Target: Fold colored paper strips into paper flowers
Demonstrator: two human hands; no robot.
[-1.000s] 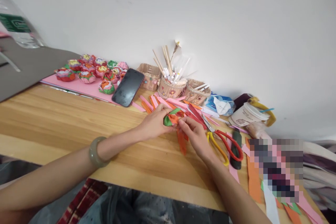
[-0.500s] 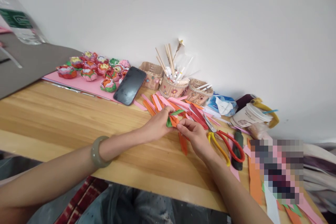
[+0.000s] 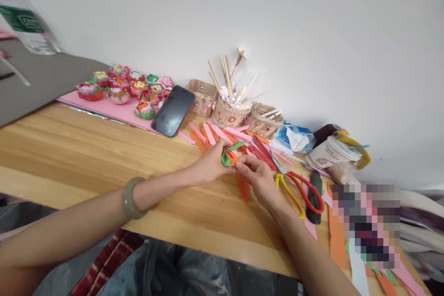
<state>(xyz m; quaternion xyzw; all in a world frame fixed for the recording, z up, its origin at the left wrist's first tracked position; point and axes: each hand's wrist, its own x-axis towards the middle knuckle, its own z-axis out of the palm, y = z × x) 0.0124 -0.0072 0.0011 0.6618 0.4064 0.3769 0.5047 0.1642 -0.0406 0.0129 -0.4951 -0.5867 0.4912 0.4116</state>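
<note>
Between my hands, above the table's middle, is a small folded paper flower piece point(image 3: 229, 156) in green and orange. My left hand point(image 3: 210, 162) is closed on its left side, the fingers partly hidden behind it. The thumb and fingertips of my right hand point(image 3: 255, 175) pinch its lower right edge. Under and behind the hands lie folded paper strips point(image 3: 239, 135) in pink, orange, red and white. Just right of my right hand, scissors point(image 3: 287, 175) with one red and one yellow handle loop lie partly open.
Finished paper flowers point(image 3: 118, 95) stand on pink sheets point(image 3: 74, 98) at the left, beside a phone point(image 3: 172, 111). Small decorated baskets point(image 3: 231, 114) line the wall. Rightward are a tissue pack point(image 3: 294, 138), a lidded cup point(image 3: 331, 152), a dark bottle point(image 3: 315, 199) and orange paper point(image 3: 336, 231).
Both hands stay on the paper piece. Its green lower part shows slightly more rounded and opened out. The whole view has shifted a little.
</note>
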